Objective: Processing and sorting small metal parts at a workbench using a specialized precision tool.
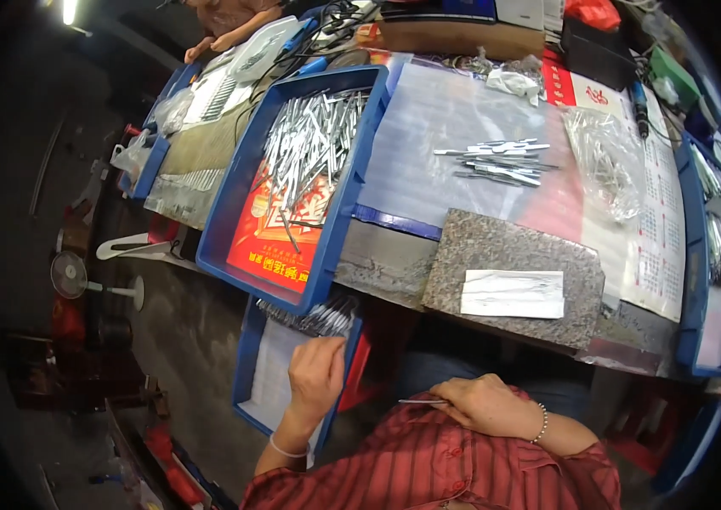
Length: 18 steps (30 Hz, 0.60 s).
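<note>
My right hand (488,406) is in front of my body, its fingers closed on a thin metal strip (418,401) that sticks out to the left. My left hand (316,374) hangs over the near end of the lower blue tray (246,382), fingers curled in; whatever they may hold is hidden. Dark, shiny metal pieces (314,319) lie in that tray just beyond my left hand. Above stands a larger blue tray (229,246) with a heap of thin metal strips (314,140) on red printed paper. A smaller pile of strips (505,161) rests on the plastic-covered table (411,127).
A granite slab (454,255) bearing a white pad (512,293) sits at the table's near edge. Right of the pile lies a clear plastic bag (603,161). Another blue tray (694,323) stands far right. Across the table, a person's hands (212,47) show at upper left.
</note>
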Available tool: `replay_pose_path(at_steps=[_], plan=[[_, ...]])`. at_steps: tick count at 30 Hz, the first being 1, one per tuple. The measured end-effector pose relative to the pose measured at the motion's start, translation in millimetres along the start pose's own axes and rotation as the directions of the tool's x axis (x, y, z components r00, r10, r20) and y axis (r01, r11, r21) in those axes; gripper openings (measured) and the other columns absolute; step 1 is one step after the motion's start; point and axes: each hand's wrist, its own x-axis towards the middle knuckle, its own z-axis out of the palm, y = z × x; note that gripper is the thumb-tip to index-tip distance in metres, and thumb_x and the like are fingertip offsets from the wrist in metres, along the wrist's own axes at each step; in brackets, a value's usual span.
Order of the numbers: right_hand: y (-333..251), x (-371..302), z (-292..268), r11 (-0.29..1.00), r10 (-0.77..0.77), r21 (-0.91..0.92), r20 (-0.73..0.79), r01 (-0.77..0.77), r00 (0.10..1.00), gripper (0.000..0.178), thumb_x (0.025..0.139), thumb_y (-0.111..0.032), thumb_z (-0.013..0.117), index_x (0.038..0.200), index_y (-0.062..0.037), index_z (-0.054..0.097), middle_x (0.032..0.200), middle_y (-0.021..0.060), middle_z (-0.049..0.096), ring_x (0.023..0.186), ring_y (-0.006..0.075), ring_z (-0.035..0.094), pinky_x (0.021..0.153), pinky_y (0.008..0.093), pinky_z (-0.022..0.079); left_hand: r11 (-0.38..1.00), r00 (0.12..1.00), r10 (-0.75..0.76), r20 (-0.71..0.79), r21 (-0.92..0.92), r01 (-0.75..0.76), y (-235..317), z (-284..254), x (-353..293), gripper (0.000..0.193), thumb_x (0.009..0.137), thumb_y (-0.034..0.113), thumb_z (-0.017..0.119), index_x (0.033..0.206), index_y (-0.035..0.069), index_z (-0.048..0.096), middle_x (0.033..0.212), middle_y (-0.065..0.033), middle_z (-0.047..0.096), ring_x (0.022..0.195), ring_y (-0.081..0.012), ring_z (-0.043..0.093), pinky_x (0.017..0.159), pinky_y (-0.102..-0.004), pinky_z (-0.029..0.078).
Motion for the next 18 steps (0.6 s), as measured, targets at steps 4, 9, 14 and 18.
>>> replay_pose_path(at_steps=[4,9,14,18], plan=[[-1,-21,-6,0.997,0.077,-0.004,-0.103,-0.078,0.992,0.020,0.090,-0.018,0.063,0.103,-0.0039,0.064,0.085,0.0132,0.068,0.073,0.0311,0.067,0.061,0.0386,0.053,0.888,0.899,-0.432,-0.065,-0.204,0.412,-84,33,-16,0.018,0.081,-0.002,0.060,0.095,0.001,0.070,0.085,-0.0164,0.070,0.079,-0.0279,0.069,0.072,-0.0369,0.052],[5,-30,-4,0.993,0.120,-0.002,-0.111,-0.121,0.987,0.017,0.090,-0.019,0.062,0.096,-0.0033,0.065,0.083,0.0137,0.067,0.071,0.0314,0.066,0.060,0.0392,0.052,0.750,0.738,-0.660,-0.142,-0.057,0.659,-206,39,-37,0.026,0.078,-0.001,0.051,0.085,0.005,0.075,0.081,-0.0171,0.071,0.080,-0.0289,0.071,0.075,-0.0355,0.054],[2,-22,-1,0.991,0.127,-0.030,-0.080,-0.130,0.989,0.018,0.090,-0.019,0.062,0.098,-0.0037,0.064,0.084,0.0140,0.067,0.073,0.0320,0.066,0.060,0.0411,0.051,0.755,0.742,-0.644,-0.186,0.006,0.656,-227,38,-21,0.023,0.078,0.001,0.054,0.085,0.006,0.075,0.082,-0.0175,0.071,0.083,-0.0293,0.071,0.077,-0.0375,0.054],[4,-21,-6,0.984,0.157,-0.069,-0.074,-0.162,0.985,0.019,0.092,-0.021,0.059,0.101,-0.0047,0.059,0.088,0.0153,0.067,0.078,0.0354,0.065,0.063,0.0447,0.050,0.751,0.747,-0.645,-0.159,0.050,0.659,-247,42,-26,0.020,0.078,0.006,0.058,0.089,0.007,0.075,0.085,-0.0168,0.072,0.084,-0.0315,0.071,0.078,-0.0385,0.054]])
